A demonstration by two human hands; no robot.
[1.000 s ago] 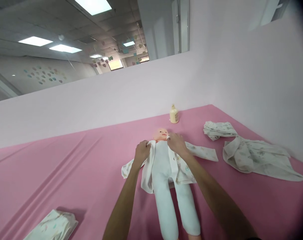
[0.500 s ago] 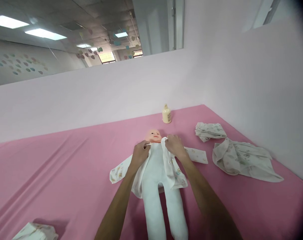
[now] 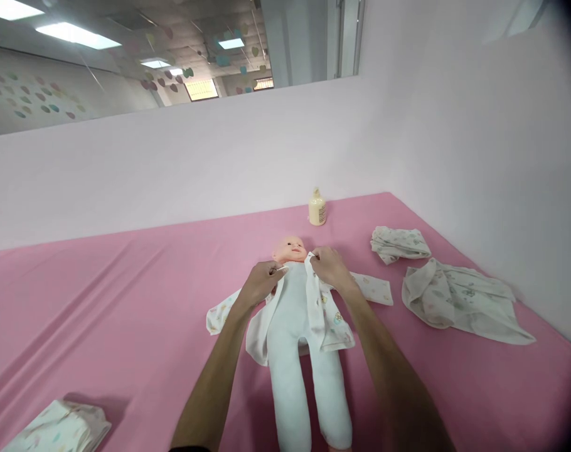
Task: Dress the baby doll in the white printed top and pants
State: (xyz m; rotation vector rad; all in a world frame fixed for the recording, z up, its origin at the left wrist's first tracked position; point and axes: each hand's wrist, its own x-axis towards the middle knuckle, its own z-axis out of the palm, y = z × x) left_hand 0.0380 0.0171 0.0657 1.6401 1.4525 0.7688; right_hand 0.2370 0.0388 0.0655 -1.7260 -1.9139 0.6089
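Observation:
A baby doll (image 3: 292,320) with a white cloth body lies on its back, its head away from me. It wears a white printed baby jacket (image 3: 336,323), open down the front, with the sleeves spread out to both sides. My left hand (image 3: 263,280) pinches the jacket's left front edge near the doll's neck. On the other side, my right hand (image 3: 330,267) is closed on the right front edge by the collar. The doll's bare chest shows between the two edges. My fingers partly hide the collar.
Everything lies on a pink sheet (image 3: 139,301). A cream pump bottle (image 3: 317,209) stands beyond the doll's head. Two printed cloths, one folded (image 3: 401,243) and one loose (image 3: 464,301), lie at right by the white wall (image 3: 492,157). Another folded cloth (image 3: 62,427) is at the near left.
Both hands still grip the jacket edges, now lifting the collar corners slightly toward each other. The camera view has tilted down a little.

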